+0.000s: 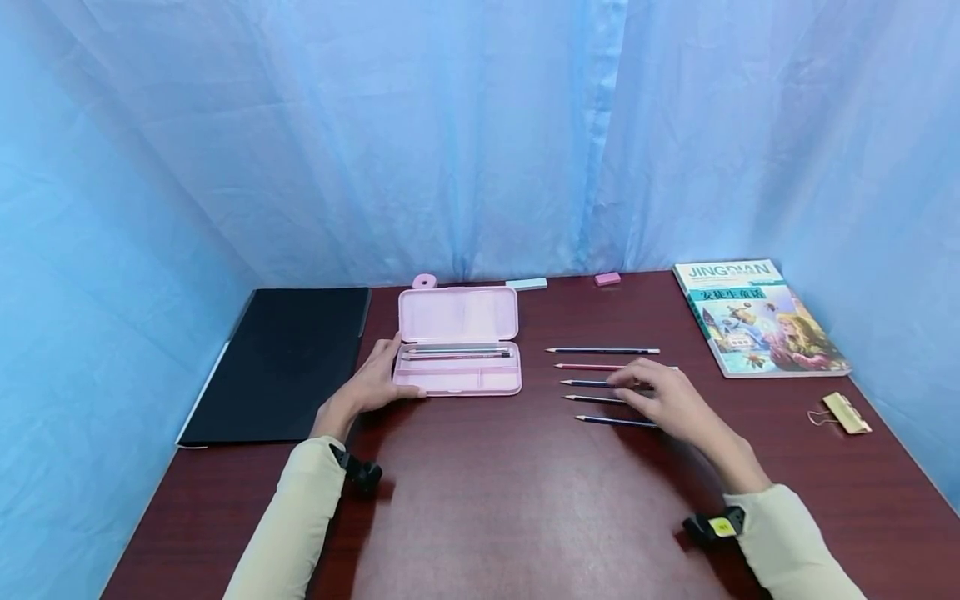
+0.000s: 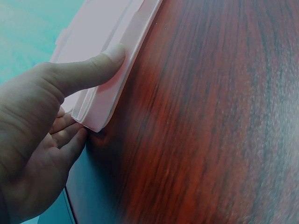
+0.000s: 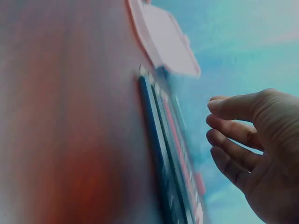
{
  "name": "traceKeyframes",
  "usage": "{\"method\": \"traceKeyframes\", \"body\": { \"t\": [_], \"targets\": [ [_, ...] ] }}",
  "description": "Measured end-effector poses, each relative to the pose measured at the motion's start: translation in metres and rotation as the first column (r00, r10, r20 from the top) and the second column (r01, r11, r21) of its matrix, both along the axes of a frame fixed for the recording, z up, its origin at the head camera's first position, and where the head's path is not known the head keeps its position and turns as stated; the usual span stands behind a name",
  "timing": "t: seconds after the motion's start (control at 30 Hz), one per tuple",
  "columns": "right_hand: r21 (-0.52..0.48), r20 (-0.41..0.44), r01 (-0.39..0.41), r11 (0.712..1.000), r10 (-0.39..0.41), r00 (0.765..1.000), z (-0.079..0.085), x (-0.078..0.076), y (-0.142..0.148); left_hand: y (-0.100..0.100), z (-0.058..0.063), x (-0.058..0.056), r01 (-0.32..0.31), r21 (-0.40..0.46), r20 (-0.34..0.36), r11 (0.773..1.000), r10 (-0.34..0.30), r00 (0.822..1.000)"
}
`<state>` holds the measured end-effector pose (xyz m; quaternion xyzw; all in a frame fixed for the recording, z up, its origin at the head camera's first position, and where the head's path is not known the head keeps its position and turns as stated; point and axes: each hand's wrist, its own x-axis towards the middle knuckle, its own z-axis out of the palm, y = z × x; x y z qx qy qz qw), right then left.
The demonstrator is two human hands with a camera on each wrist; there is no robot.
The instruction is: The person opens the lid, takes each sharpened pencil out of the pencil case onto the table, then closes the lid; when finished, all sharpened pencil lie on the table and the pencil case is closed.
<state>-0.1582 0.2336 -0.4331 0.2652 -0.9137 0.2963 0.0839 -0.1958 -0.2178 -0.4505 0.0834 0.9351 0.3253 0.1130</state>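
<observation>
A pink pencil case [image 1: 457, 383] lies with its lid [image 1: 459, 314] raised, and a few pencils [image 1: 456, 353] rest in its rear compartment. My left hand [image 1: 377, 377] grips the case's left end, thumb [image 2: 88, 72] on the front edge and the other fingers round the side. To the right, several pencils lie in a spaced row, tips toward the case: a red pencil [image 1: 588, 367] and dark ones such as the nearest pencil [image 1: 613, 420]. Over this row hovers my right hand [image 1: 663, 400], fingers loosely bent, nothing held; in the right wrist view the hand [image 3: 247, 140] is apart from the pencils.
A black folder [image 1: 281, 362] lies at the left. Along the back are a pink ring-shaped item [image 1: 424, 282], a pale blue-white block [image 1: 527, 284] and a pink eraser [image 1: 607, 279]. A book [image 1: 765, 321] and a gold binder clip [image 1: 846, 413] lie at the right.
</observation>
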Motion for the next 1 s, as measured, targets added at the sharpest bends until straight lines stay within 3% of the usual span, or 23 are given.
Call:
{"method": "traceKeyframes", "body": {
  "t": [0.27, 0.43, 0.63, 0.73, 1.0],
  "targets": [
    [-0.118, 0.019, -0.112, 0.987, 0.115, 0.993, 0.006, -0.041, -0.065, 0.002, 0.001, 0.001, -0.002, -0.013, 0.01, 1.0, 0.002, 1.0],
    [-0.165, 0.086, -0.123, 0.979, 0.139, 0.987, -0.004, -0.063, -0.1, 0.002, 0.003, 0.002, 0.002, -0.013, 0.011, 1.0, -0.002, 1.0],
    [-0.191, 0.102, -0.147, 0.97, 0.168, 0.98, -0.018, -0.074, -0.14, 0.001, 0.003, 0.001, 0.001, -0.02, 0.005, 1.0, -0.001, 1.0],
    [-0.147, 0.089, -0.181, 0.972, 0.195, 0.977, -0.022, -0.077, -0.157, 0.001, 0.003, 0.001, 0.0, -0.024, 0.004, 1.0, 0.0, 1.0],
    [0.097, 0.082, -0.222, 0.97, 0.215, 0.973, -0.016, -0.075, -0.181, 0.0, 0.002, 0.0, 0.007, -0.009, -0.009, 1.0, -0.007, 1.0]
  ]
}}
